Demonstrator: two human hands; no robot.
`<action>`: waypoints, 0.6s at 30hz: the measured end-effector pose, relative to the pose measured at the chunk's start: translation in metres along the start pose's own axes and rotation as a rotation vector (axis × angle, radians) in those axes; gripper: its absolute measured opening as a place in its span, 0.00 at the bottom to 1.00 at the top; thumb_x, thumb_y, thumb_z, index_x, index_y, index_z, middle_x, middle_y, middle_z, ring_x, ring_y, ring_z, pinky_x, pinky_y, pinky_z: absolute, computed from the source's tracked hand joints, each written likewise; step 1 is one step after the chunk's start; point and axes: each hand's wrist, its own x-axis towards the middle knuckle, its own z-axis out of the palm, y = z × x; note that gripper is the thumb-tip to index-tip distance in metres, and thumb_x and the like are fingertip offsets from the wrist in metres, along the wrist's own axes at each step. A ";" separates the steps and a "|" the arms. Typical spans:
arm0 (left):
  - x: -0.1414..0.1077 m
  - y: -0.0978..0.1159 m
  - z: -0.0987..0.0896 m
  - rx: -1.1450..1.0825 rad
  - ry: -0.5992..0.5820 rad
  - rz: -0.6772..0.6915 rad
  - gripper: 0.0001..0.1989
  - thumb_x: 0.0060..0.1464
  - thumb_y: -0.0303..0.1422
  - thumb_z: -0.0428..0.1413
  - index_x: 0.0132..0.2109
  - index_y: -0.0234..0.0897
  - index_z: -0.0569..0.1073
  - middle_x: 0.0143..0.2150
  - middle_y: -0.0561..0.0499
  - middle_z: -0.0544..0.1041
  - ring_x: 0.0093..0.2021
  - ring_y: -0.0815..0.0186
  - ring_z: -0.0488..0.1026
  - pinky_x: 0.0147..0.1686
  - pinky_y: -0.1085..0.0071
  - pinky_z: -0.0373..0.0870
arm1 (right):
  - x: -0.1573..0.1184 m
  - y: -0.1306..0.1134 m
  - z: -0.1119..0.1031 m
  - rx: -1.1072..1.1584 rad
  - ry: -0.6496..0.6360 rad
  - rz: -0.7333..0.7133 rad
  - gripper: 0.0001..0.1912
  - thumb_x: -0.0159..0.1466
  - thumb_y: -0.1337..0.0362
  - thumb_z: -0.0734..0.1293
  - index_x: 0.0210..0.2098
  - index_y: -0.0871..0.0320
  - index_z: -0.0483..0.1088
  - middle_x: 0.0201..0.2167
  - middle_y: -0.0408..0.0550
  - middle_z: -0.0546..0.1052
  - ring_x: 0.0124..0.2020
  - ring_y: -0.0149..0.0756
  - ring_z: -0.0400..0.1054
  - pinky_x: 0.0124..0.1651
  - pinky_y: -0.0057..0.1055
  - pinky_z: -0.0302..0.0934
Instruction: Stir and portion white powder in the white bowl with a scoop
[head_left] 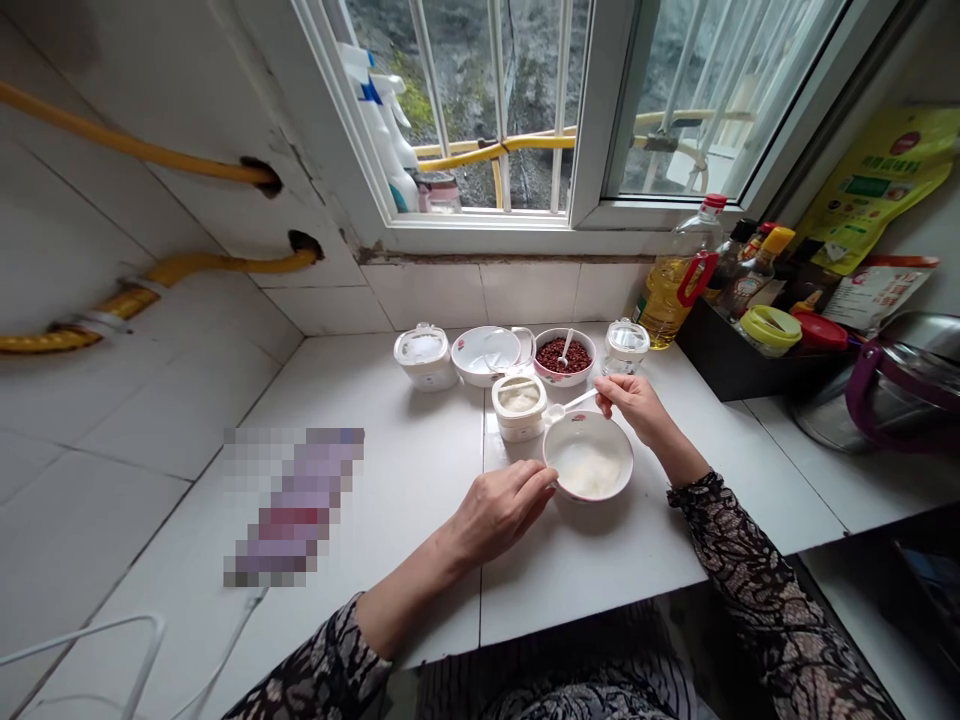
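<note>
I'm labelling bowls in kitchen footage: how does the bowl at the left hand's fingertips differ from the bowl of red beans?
The near bowl holds a white powdery heap; the bean bowl holds dark red beans. The left hand touches the near bowl's rim; no hand touches the bean bowl. A white spoon sticks up from the bean bowl, while none lies in the near bowl. Both are round and stand upright on the counter.

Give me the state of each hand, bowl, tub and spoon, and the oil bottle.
Front bowl, upright, white contents.
Front tub, open, pale contents.
Spoon, held, load unclear.
Right hand, closed on the spoon.
Left hand, touching front bowl's rim.
Bean bowl, uncovered, red beans.
Second spoon, leaning in bean bowl.
Back bowl, uncovered.
Left tub, apparently lidded.
Right tub, apparently lidded.
Oil bottle, capped, part full.
</note>
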 end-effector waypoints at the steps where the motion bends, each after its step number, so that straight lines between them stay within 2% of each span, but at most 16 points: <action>1: 0.000 0.000 0.000 -0.001 0.001 0.000 0.10 0.70 0.29 0.42 0.48 0.33 0.67 0.38 0.47 0.77 0.32 0.68 0.75 0.26 0.75 0.70 | 0.001 0.001 0.003 0.009 0.019 -0.007 0.30 0.52 0.37 0.70 0.18 0.59 0.67 0.15 0.41 0.68 0.18 0.26 0.59 0.24 0.28 0.56; 4: -0.001 0.000 0.000 -0.002 -0.004 -0.006 0.10 0.70 0.29 0.43 0.47 0.33 0.67 0.38 0.47 0.77 0.32 0.68 0.74 0.25 0.75 0.69 | 0.000 0.000 0.013 0.005 0.090 -0.074 0.29 0.55 0.37 0.68 0.20 0.58 0.67 0.17 0.42 0.69 0.19 0.28 0.61 0.25 0.28 0.59; 7: -0.001 0.001 0.000 -0.005 -0.011 -0.016 0.10 0.70 0.29 0.42 0.47 0.33 0.68 0.38 0.47 0.77 0.31 0.69 0.74 0.26 0.75 0.70 | -0.004 -0.003 0.023 -0.080 0.183 -0.211 0.26 0.62 0.40 0.64 0.24 0.57 0.67 0.20 0.44 0.72 0.22 0.30 0.64 0.28 0.30 0.61; 10: -0.001 0.000 0.000 -0.001 -0.013 -0.018 0.11 0.70 0.29 0.42 0.47 0.33 0.69 0.38 0.47 0.77 0.31 0.69 0.74 0.26 0.75 0.70 | -0.007 -0.005 0.030 -0.353 0.253 -0.423 0.22 0.68 0.48 0.61 0.26 0.56 0.68 0.23 0.45 0.74 0.26 0.33 0.67 0.35 0.33 0.63; 14: 0.000 0.001 0.000 0.010 -0.013 -0.019 0.11 0.70 0.30 0.42 0.47 0.34 0.69 0.37 0.47 0.77 0.31 0.69 0.74 0.25 0.76 0.70 | -0.008 -0.004 0.031 -0.736 0.245 -0.716 0.16 0.71 0.58 0.59 0.30 0.57 0.70 0.24 0.45 0.76 0.28 0.35 0.69 0.46 0.37 0.60; 18: 0.001 0.001 0.000 0.015 -0.002 -0.013 0.11 0.70 0.29 0.42 0.46 0.33 0.68 0.37 0.47 0.77 0.31 0.69 0.74 0.24 0.76 0.69 | -0.009 -0.006 0.030 -0.818 0.300 -0.867 0.13 0.71 0.63 0.59 0.31 0.57 0.69 0.27 0.45 0.78 0.29 0.34 0.70 0.47 0.37 0.59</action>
